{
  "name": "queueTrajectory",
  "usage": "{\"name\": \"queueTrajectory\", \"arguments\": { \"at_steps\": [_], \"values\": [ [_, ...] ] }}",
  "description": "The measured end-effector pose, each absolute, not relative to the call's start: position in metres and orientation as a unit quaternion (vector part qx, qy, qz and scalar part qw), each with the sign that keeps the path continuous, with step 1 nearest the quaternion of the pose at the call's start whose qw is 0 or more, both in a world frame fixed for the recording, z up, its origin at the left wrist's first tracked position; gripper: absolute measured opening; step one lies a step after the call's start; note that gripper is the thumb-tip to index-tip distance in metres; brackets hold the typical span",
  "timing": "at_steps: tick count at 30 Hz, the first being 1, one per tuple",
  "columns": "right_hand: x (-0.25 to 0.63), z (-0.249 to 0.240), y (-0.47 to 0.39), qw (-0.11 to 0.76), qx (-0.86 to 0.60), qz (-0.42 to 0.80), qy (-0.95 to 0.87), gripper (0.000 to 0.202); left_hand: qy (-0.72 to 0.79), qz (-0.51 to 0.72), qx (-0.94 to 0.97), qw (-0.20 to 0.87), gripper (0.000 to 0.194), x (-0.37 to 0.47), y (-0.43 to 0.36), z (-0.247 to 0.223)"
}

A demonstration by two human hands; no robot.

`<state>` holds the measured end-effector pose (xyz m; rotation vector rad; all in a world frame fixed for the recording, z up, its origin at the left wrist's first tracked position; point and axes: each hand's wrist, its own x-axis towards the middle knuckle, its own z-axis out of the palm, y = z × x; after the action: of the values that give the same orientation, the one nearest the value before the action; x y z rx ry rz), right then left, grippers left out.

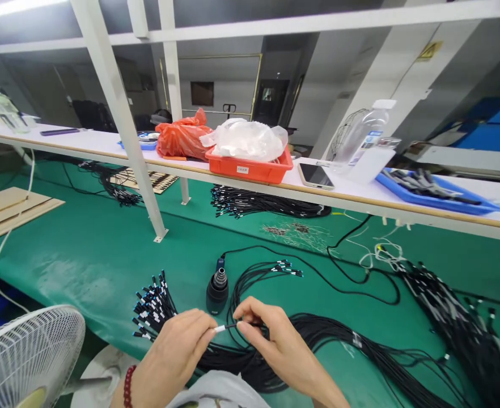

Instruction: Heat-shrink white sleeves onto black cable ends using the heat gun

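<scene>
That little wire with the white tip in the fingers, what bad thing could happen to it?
Both hands, left hand and right hand, pinch one thin cable by its white end. It might slip out and get lost among the black cable bundle beneath. A loop could also snag the small black tool standing just behind and tip it. The fan sits close to the left wrist, so a sleeve or wire could brush it.

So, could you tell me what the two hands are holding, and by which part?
One thin black cable: left hand pinches its white-sleeved tip, right hand pinches the cable just behind it.
</scene>
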<state>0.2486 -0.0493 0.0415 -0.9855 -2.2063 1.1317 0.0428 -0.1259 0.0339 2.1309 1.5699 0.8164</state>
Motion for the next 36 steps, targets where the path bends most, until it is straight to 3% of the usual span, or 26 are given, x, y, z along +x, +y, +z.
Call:
{"name": "queueTrajectory", "arguments": {
  "at_steps": [9,14,20,36],
  "values": [
    [0.225,0.052,-0.033,0.306,-0.360,0.443,-0.762,0.019,0.606,0.289,0.725,0.152,0.033,0.022,-0.105,0.048],
    [0.219,0.051,-0.026,0.331,-0.408,0.433,-0.733,0.020,0.609,0.293,0.713,0.187,0.039,0.019,-0.086,0.051],
    [0.213,0.045,-0.011,0.346,-0.432,0.410,-0.725,0.021,0.588,0.335,0.694,0.246,0.044,0.016,-0.066,0.044],
    [0.194,0.019,0.031,0.358,-0.475,0.371,-0.713,0.021,0.593,0.402,0.645,0.266,0.044,0.009,-0.016,0.012]
  ]
}}
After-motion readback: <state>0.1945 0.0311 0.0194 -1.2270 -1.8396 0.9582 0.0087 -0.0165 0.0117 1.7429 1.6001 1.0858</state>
